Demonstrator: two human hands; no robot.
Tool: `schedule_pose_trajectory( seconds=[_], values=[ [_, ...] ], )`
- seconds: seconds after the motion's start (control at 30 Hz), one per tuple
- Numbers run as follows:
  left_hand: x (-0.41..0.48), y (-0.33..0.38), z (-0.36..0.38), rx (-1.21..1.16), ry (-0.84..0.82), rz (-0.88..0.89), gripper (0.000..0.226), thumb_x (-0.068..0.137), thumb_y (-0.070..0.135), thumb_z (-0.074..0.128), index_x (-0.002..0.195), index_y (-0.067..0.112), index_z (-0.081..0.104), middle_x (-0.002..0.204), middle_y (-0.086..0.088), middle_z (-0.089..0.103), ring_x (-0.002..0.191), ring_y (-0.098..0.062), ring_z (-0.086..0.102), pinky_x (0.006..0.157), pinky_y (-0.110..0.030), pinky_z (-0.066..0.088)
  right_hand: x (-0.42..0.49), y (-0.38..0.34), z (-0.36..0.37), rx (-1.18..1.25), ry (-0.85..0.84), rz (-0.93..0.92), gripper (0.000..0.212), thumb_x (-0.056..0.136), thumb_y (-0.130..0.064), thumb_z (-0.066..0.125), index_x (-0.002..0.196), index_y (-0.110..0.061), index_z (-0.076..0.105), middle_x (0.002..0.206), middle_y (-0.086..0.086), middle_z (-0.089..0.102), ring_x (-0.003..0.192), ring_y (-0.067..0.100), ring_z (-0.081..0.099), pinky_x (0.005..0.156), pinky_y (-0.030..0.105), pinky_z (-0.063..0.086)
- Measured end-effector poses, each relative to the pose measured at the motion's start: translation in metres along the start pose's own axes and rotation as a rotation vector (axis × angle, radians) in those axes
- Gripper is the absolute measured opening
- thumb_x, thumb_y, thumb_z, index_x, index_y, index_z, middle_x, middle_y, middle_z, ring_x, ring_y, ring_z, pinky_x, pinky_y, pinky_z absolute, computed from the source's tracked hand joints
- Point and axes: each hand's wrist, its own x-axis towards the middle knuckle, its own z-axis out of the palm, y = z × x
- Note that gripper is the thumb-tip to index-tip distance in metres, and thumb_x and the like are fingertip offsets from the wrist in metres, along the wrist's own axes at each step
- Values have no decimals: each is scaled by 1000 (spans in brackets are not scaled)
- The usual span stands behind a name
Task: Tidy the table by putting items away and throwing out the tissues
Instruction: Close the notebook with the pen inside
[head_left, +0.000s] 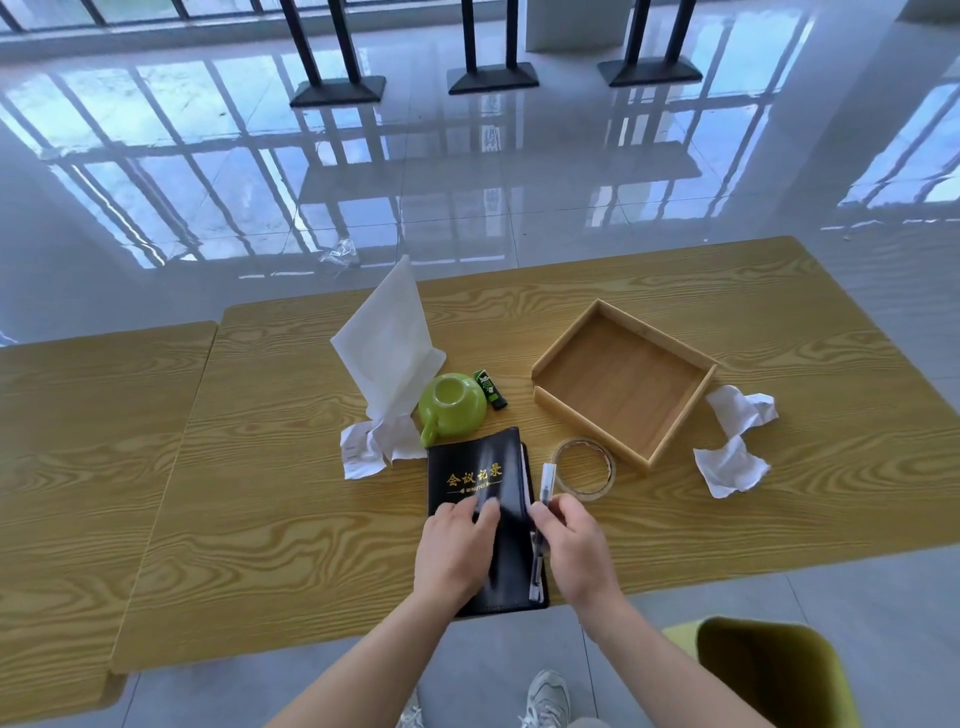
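A black notebook (475, 475) with gold lettering lies at the table's near edge. My left hand (454, 551) rests flat on its cover. My right hand (574, 545) pinches a clear pen (545, 483) along the notebook's right side. A green cup (451, 405) lies upside down beyond the notebook, beside a green-and-black glue stick (489, 388). A large white tissue (387, 348) stands up left of the cup, with a crumpled one (363, 449) below it. Two more crumpled tissues (740, 408) (730, 467) lie right of the empty wooden tray (623, 379). A tape roll (583, 468) sits by the tray's near corner.
A yellow-green bin (774, 670) stands on the floor at the lower right, below the wooden table's (260, 493) edge. A second table (78, 467) adjoins on the left. My shoes show beneath. Black stand bases sit on the glossy floor far behind.
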Motion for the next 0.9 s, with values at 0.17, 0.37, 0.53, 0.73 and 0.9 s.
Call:
schedule_pose_trajectory(
  seconds=[0.17, 0.37, 0.53, 0.73, 0.9],
  values=[
    [4, 20, -24, -286, -145, -135, 94, 60, 95, 44, 117, 23, 64, 117, -6, 65, 109, -22, 58, 98, -42, 45, -6, -6, 9, 454, -173, 83, 27, 102, -18, 46, 105, 7, 56, 107, 11, 75, 108, 26, 68, 102, 50, 44],
    [2, 11, -50, -353, -61, -158, 33, 70, 51, 75, 96, 34, 63, 93, 9, 71, 88, -12, 65, 79, -39, 56, -6, -11, 21, 721, -360, 170, 26, 101, -19, 45, 106, -1, 63, 118, 21, 69, 117, 32, 64, 105, 48, 44],
    [-2, -7, -78, -359, -28, -121, 9, 82, 26, 67, 91, 26, 68, 82, 7, 75, 80, -15, 71, 79, -46, 59, 4, -15, 35, 643, -457, 220, 30, 102, -19, 48, 116, 6, 58, 115, 20, 71, 109, 31, 68, 95, 47, 53],
    [-9, -25, -97, -292, 101, -112, 8, 82, 22, 61, 87, 21, 67, 81, 3, 74, 78, -20, 70, 77, -50, 58, 31, -15, 49, -49, -160, 173, 17, 93, -22, 64, 85, -9, 71, 74, 6, 71, 60, 15, 66, 60, 32, 58],
    [-11, -26, -94, -206, 170, -57, 16, 83, 25, 59, 84, 10, 63, 76, -3, 71, 73, -26, 66, 69, -45, 54, 41, -20, 76, -555, -193, 44, 25, 87, -32, 68, 81, -8, 69, 77, 8, 73, 75, 25, 69, 70, 38, 56]
  ],
)
